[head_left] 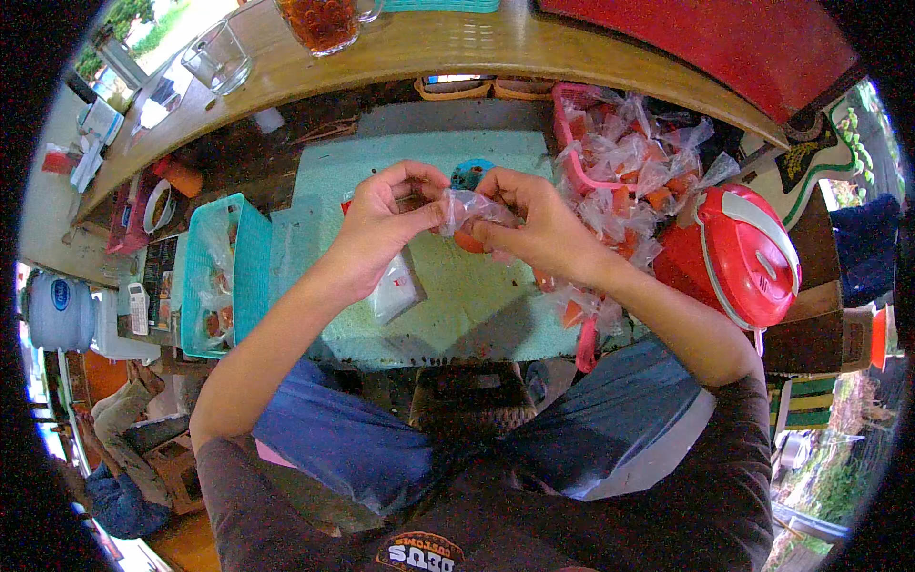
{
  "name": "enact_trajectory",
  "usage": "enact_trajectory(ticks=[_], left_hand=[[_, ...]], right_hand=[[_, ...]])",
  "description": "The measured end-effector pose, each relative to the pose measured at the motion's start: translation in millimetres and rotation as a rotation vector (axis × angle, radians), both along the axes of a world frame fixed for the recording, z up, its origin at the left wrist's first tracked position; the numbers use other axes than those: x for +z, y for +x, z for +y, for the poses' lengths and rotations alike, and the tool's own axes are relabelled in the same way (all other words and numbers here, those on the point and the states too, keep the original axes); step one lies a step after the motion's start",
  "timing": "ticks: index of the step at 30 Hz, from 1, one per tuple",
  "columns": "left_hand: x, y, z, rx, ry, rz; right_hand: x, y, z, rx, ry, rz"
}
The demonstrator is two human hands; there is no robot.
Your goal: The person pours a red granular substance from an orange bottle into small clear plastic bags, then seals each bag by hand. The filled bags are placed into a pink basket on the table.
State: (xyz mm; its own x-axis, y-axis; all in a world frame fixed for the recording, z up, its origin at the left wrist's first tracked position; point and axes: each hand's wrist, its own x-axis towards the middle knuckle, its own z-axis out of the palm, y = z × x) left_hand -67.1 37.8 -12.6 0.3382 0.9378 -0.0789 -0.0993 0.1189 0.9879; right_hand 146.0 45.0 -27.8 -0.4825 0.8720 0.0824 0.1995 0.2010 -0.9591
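Between my two hands is a small clear plastic bag with something orange-red in its lower part. My left hand pinches the gathered top of the bag between thumb and fingers. On the other side, my right hand grips the bag near its filled part. Both hands are above a pale green tabletop. Beneath my left hand lies a packet of clear plastic bags. Just behind the hands sits a round blue object, partly hidden by my fingers.
A pink basket overflows with several filled bags at the right. Beside it stands a red lidded container. A turquoise basket holds bagged items at the left. Glass mugs stand on the raised wooden counter. A seated person is at far left.
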Motion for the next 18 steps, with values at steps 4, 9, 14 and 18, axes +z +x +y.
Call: enact_trajectory(ticks=[4,9,14,18], left_hand=[[-1.1,1.8,-0.8,0.04,0.055,0.04],[5.1,4.8,-3.8,-0.035,0.072,0.112],[2.7,3.6,-6.4,-0.199,-0.07,0.145],[-1.6,0.3,-0.2,-0.122,0.023,0.139]], right_hand=[[1.5,-0.8,-0.7,-0.008,-0.031,-0.061],[8.8,3.7,-4.2,0.021,-0.047,-0.09],[8.8,3.8,-0.9,-0.046,0.054,-0.082],[10.2,5.5,-1.9,-0.041,0.138,-0.095]])
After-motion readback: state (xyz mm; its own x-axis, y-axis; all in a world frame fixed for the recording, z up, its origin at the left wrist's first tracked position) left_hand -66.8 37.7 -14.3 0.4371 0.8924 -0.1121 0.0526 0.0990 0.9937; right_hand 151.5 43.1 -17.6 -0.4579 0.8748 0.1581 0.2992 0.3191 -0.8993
